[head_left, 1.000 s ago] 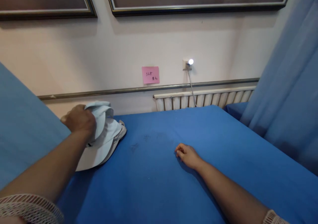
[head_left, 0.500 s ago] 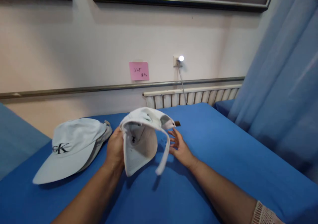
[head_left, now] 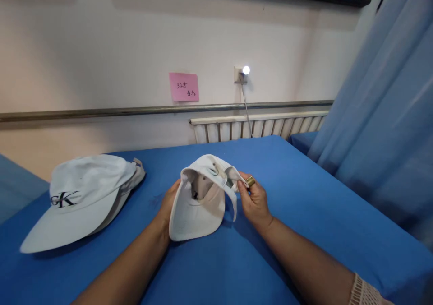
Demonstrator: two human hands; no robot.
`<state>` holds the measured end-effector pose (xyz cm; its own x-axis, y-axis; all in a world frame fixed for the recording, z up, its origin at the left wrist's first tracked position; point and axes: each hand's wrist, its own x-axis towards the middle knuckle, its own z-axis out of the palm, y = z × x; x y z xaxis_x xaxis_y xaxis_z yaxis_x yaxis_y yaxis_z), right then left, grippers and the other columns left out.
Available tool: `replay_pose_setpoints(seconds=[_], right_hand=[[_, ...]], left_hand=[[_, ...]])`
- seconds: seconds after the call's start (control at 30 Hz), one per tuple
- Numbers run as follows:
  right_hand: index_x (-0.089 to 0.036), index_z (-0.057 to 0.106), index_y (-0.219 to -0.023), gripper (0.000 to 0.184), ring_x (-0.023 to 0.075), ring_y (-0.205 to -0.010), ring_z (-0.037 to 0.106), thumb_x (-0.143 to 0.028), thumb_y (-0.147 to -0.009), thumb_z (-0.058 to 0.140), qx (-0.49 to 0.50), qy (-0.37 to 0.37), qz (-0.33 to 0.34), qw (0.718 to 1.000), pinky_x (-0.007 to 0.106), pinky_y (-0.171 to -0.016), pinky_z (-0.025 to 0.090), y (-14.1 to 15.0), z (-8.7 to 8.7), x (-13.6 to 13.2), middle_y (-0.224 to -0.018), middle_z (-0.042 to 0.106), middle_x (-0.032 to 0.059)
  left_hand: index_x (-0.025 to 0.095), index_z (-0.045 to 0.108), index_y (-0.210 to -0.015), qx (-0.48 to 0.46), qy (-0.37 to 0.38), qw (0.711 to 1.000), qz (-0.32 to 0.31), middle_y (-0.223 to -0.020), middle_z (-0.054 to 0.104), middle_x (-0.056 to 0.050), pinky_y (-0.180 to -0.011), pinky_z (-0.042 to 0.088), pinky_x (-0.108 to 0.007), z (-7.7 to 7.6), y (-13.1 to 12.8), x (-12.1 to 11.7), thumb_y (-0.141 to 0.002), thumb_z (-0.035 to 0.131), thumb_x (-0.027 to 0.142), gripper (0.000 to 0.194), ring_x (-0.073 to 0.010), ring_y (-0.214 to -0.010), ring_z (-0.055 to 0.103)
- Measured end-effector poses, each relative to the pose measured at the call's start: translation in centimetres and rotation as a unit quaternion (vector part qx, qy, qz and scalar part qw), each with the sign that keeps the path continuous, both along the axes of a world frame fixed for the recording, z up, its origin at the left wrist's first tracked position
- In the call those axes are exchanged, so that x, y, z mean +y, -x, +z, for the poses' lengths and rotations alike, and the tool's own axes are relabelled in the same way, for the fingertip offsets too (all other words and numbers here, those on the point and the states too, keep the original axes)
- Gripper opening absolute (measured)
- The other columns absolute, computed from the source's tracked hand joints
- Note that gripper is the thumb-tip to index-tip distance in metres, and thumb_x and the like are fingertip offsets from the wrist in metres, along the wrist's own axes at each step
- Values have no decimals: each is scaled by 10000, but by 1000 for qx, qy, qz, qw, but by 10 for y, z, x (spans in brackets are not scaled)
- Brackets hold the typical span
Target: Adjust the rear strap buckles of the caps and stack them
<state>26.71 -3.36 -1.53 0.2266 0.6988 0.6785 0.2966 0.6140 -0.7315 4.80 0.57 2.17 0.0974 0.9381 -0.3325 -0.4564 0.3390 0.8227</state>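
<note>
A white cap [head_left: 199,201] is held upside down over the blue table [head_left: 304,214], its inside facing me and its brim toward me. My left hand [head_left: 167,203] grips the cap's left side, mostly hidden behind it. My right hand [head_left: 253,199] pinches the cap's back strap with its brass buckle [head_left: 250,181] between thumb and fingers. A stack of white caps [head_left: 81,196] with a black "CK" logo lies on the table to the left, apart from both hands.
A wall runs behind the table with a pink note [head_left: 183,86], a socket with a lit plug [head_left: 241,72] and cable, a metal rail and a radiator [head_left: 257,127]. A blue curtain [head_left: 382,115] hangs at the right. A blue fabric edge shows at far left.
My left hand took one cap off the stack and brought it to the middle. My right hand rose from the table and closed on the strap. The view swung left and down.
</note>
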Motion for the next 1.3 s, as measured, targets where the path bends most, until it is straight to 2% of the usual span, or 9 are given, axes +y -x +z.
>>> replay_pose_setpoints(seconds=[0.23,0.4,0.47,0.53,0.7,0.8,0.9,1.13,1.3], right_hand=[[-183,604,-1308,401,233,-1126,622,-266,-939,472,-5,74,-76,994,407,-1007,479,-16,-13,20,-1209,657,117],[-178,636,-1237,383,228,-999,673,-354,-926,498,72,169,31,983,383,-906,532,-16,-25,31,-1125,718,85],[-189,644,-1212,361,215,-957,678,-355,-929,493,64,173,83,979,359,-866,540,-13,-26,31,-1083,727,67],[-210,647,-1198,329,201,-956,672,-326,-933,490,27,167,124,978,343,-870,533,-9,-26,27,-1055,728,45],[-235,633,-1212,326,167,-797,626,-230,-894,557,-137,155,153,966,294,-759,514,2,-22,13,-959,703,22],[-243,641,-1170,314,151,-740,591,-200,-860,616,-185,141,144,962,265,-697,489,7,-19,8,-927,687,16],[-240,654,-1088,252,162,-776,602,-186,-841,652,-213,125,140,959,275,-729,486,11,-15,5,-922,687,16],[-234,648,-1113,251,197,-914,649,-167,-874,617,-253,64,159,952,337,-857,487,9,-9,-1,-1000,721,39],[-223,607,-1229,336,210,-957,649,-144,-907,555,-264,18,110,958,360,-860,491,1,-11,-1,-1073,721,68]], left_hand=[[138,670,-968,151,-5,987,-48,-749,738,-60,-542,526,-290,-9,8,2,-803,689,480,380,-211,-605,682],[144,675,-1039,316,-74,931,-168,-928,760,-93,-637,554,-313,0,16,-8,-613,843,333,495,-275,-781,719],[136,687,-1030,355,-107,895,-246,-982,756,-128,-706,569,-360,2,23,-9,-666,797,397,462,-318,-863,719],[126,683,-1052,423,-145,865,-229,-1025,746,-158,-792,566,-416,2,28,-9,-731,731,473,475,-346,-931,707],[152,551,-1304,614,-359,703,25,-1311,626,-168,-986,496,-498,2,26,-13,-846,629,386,520,-338,-1151,628],[198,486,-1375,599,-526,603,17,-1403,567,-135,-1088,425,-498,3,15,-21,-913,554,264,472,-298,-1298,536],[219,389,-1454,583,-604,541,-56,-1490,489,-125,-1142,357,-516,6,0,-24,-936,471,141,530,-279,-1427,391],[212,516,-1360,592,-574,539,-171,-1204,682,-94,-962,501,-424,4,-7,-19,-886,495,117,484,-247,-1096,633],[174,598,-1257,689,-475,542,-74,-1054,694,-89,-772,530,-354,9,22,-22,-862,432,127,432,-240,-901,666]])
